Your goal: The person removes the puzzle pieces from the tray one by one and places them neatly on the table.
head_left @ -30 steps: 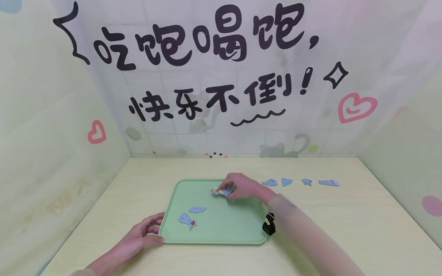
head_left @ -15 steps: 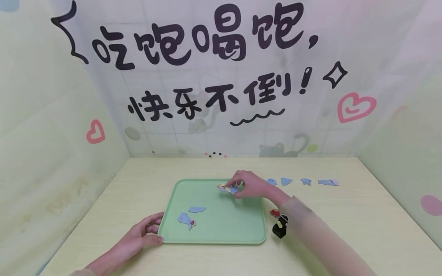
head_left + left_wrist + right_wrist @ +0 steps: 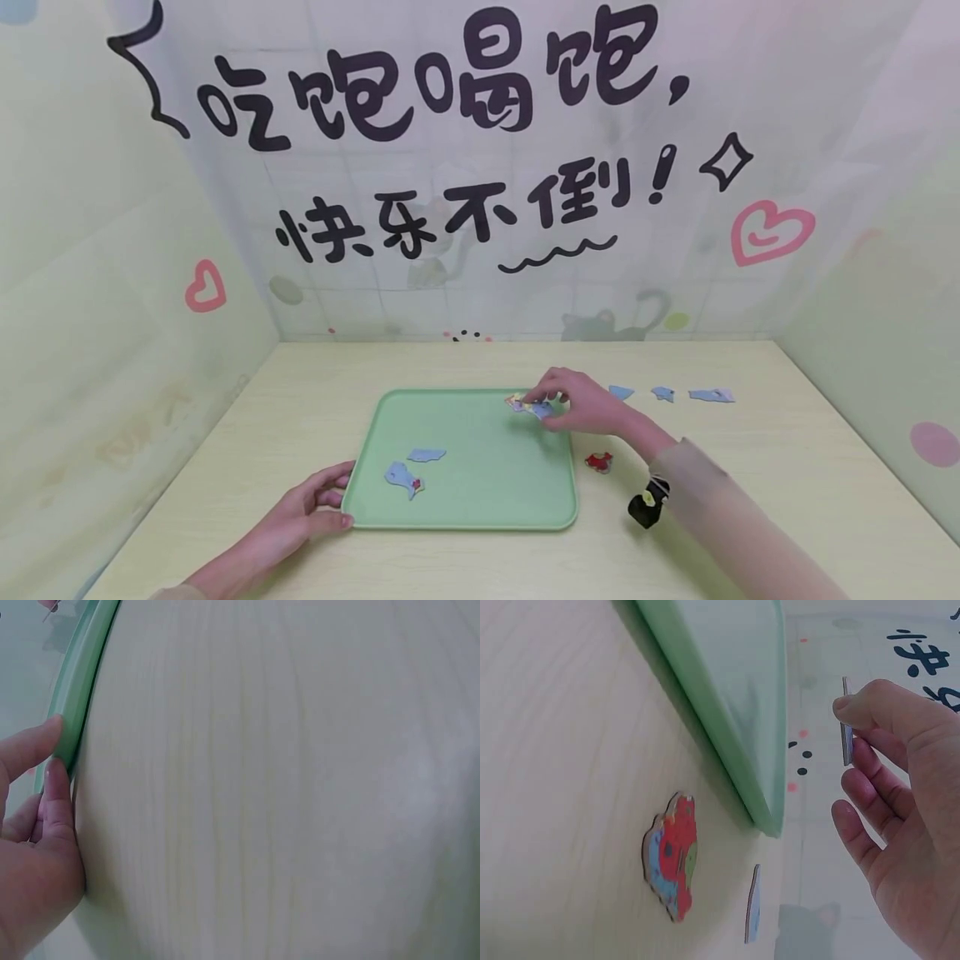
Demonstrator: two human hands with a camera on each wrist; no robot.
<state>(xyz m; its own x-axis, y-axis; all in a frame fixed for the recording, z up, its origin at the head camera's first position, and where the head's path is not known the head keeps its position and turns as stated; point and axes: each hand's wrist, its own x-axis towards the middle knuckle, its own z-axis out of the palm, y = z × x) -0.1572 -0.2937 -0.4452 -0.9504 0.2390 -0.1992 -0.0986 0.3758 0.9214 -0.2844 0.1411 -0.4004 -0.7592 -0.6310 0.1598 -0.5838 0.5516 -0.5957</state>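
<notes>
My right hand [image 3: 581, 402] pinches a jigsaw puzzle piece [image 3: 517, 403], blue with yellow and red print, above the back right corner of the green tray [image 3: 480, 527]. In the right wrist view that piece [image 3: 846, 727] is seen edge-on between thumb and fingers. At the tray's left side, my left hand [image 3: 307, 508] holds the rim near the front corner; the left wrist view shows its fingers [image 3: 56, 795] against the green rim. Two blue pieces lie on the tray: a flat strip [image 3: 427, 455] and a larger one [image 3: 405, 479] with a red spot.
Right of the tray lies a red puzzle piece [image 3: 599, 462]. Blue pieces form a row at the back right: a triangle [image 3: 621, 392], a small one [image 3: 663, 393] and a long one [image 3: 712, 395]. A black device [image 3: 648, 504] is on my right wrist. Printed walls surround the table.
My right hand has moved to the right with the pinched piece, towards the tray's back right corner. The red piece has come into sight. The left hand keeps its place at the tray.
</notes>
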